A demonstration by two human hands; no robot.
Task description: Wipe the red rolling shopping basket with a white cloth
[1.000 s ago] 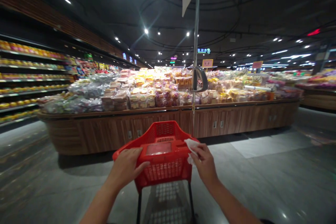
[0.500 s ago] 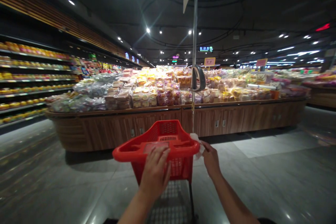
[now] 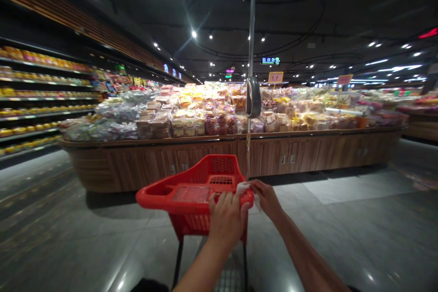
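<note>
A red plastic shopping cart (image 3: 191,191) stands in front of me on the grey floor. My left hand (image 3: 226,219) lies over the right part of its handle bar, fingers curled on the rim. My right hand (image 3: 265,197) sits at the cart's right corner, pinching a crumpled white tissue (image 3: 242,187) against the rim. A thin metal pole (image 3: 251,68) rises from the cart's right side, with a dark handheld scanner (image 3: 253,97) hanging on it.
A long wooden display island (image 3: 239,155) piled with bagged bread and pastries (image 3: 205,114) runs across ahead. Shelves of packaged goods (image 3: 37,100) line the left wall. Grey tiled floor (image 3: 342,228) lies open to the right and left of the cart.
My left hand slid from the handle's left end to its right part, beside my right hand. The cart turned a little to the left and the display island came closer.
</note>
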